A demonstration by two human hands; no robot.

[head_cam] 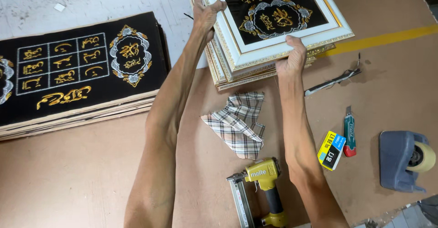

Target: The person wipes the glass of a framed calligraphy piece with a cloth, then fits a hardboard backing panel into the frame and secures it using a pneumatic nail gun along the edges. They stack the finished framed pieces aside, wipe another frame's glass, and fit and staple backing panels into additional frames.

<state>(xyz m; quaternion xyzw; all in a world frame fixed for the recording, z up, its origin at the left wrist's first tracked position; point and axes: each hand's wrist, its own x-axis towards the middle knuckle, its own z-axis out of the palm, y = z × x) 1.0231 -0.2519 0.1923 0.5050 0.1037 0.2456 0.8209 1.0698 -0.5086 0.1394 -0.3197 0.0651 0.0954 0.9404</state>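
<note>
A white and gold picture frame [292, 43] with a black embroidered panel lies on top of a stack of similar frames [237, 77] at the far middle of the table. My left hand [206, 13] grips the frame's left side. My right hand [292, 57] holds its near edge, thumb on top. Both arms are stretched forward over the brown table.
A stack of black embroidered boards [77, 68] lies at the left. A checked cloth [239, 123], a yellow staple gun [262, 187], a small yellow and blue box [331, 150], a utility knife [349, 132], a grey tape dispenser [404, 159] and a dark tool [333, 81] lie on the table.
</note>
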